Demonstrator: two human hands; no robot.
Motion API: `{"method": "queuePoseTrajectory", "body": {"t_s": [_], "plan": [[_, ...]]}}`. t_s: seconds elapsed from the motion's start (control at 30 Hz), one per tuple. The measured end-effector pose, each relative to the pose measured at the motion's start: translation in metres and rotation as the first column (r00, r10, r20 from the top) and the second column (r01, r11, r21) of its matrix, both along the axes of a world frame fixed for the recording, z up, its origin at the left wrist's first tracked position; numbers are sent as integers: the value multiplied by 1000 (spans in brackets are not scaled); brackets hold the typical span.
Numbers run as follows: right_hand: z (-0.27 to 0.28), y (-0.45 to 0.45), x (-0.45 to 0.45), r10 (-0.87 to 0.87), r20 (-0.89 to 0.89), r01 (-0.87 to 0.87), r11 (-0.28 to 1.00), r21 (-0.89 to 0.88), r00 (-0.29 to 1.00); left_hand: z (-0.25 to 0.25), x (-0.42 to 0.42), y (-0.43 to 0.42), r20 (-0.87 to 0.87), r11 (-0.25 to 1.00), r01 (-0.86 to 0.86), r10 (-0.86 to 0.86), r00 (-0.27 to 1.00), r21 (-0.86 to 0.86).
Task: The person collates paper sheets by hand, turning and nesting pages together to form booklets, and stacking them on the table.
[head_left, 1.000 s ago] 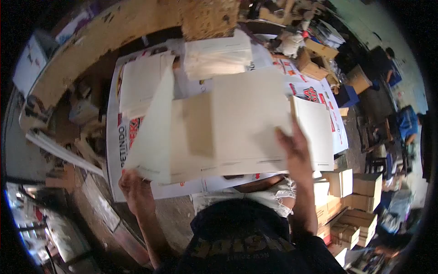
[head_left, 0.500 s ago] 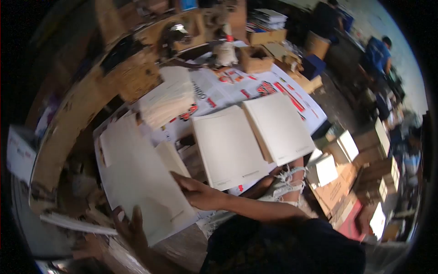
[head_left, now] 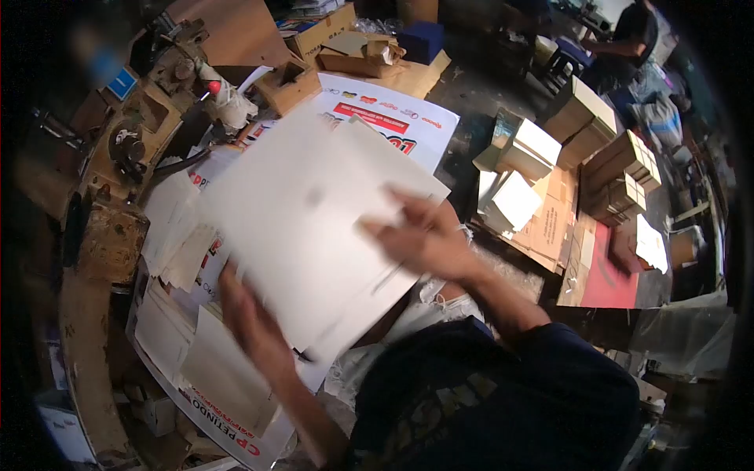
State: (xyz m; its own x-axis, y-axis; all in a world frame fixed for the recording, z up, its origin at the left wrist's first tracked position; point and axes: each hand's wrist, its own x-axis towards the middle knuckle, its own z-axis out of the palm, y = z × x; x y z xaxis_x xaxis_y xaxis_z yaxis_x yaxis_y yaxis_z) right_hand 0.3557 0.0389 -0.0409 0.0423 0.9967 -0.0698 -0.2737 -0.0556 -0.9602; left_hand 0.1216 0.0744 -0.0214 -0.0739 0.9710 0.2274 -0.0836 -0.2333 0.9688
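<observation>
Looking down at a tabletop (head_left: pixel 436 149) covered in white poster sheeting (head_left: pixel 377 98) with red and black print, inside a dim, cluttered workshop. Seeing a worn wooden frame (head_left: pixel 82 337) curving along the left side and a co-worker (head_left: pixel 632 35) in dark clothing at upper right, well apart from the work. Handling a large white sheet (head_left: pixel 290 204) mid-tabletop, slanting across the printing. Setting left hand (head_left: pixel 255 326) right at the sheet's near-left edge; not being able to tell pinching from plain touching, given blur. Holding right hand (head_left: pixel 420 235) wide, fingers spread, over the sheet's right part; not telling contact from a small gap either. Seeing a paper stack (head_left: pixel 169 224) just left of the sheet, plus a second stack (head_left: pixel 161 322) and a cream board (head_left: pixel 228 365) nearer the left forearm. Moving on to containers: spotting a cardboard box (head_left: pixel 334 35) past the far end, carrying books (head_left: pixel 314 8) at its top; finding a shallow carton (head_left: pixel 338 64) just beside it, holding flat board pieces (head_left: pixel 353 43); noting a dark blue box (head_left: pixel 420 41) next along, not making out any contents. Seeing brown-sided blocks (head_left: pixel 577 118) standing at right, some on flattened cardboard (head_left: pixel 542 235).
</observation>
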Motion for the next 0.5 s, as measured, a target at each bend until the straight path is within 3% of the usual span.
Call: {"method": "queuePoseTrajectory", "body": {"t_s": [0.03, 0.07, 0.1, 0.13, 0.17, 0.2, 0.27, 0.4, 0.5], "plan": [[-3, -1, 30, -125, 173, 132, 991, -34, 977, -1, 23, 14, -65, 995, 43, -49, 997, -87], [2, 0, 56, -285, 298, 265, 958, 105, 911, -5, 49, 24, -169, 995, 75, -85, 982, -68], [9, 4, 69, -538, 262, 526, 842, 123, 801, -16, 72, 33, -351, 993, 121, -109, 930, 13], [28, -8, 89, -483, 122, 461, 871, 170, 867, -24, 96, 34, -380, 968, 248, -241, 893, -31], [19, -6, 118, -563, 154, 528, 821, 217, 812, -46, 123, 45, -489, 926, 367, -279, 826, 91], [7, -4, 149, -645, 157, 606, 760, 233, 748, -48, 146, 45, -596, 901, 401, -234, 768, 163], [16, -11, 170, -667, 182, 595, 734, 327, 723, -57, 182, 43, -757, 879, 407, -85, 648, 249], [28, -31, 183, -642, 223, 588, 764, 267, 733, -79, 187, 65, -772, 848, 504, -207, 601, 166], [-1, -31, 202, -663, 218, 603, 746, 284, 716, -56, 165, 72, -589, 804, 560, -555, 587, -199]]}}
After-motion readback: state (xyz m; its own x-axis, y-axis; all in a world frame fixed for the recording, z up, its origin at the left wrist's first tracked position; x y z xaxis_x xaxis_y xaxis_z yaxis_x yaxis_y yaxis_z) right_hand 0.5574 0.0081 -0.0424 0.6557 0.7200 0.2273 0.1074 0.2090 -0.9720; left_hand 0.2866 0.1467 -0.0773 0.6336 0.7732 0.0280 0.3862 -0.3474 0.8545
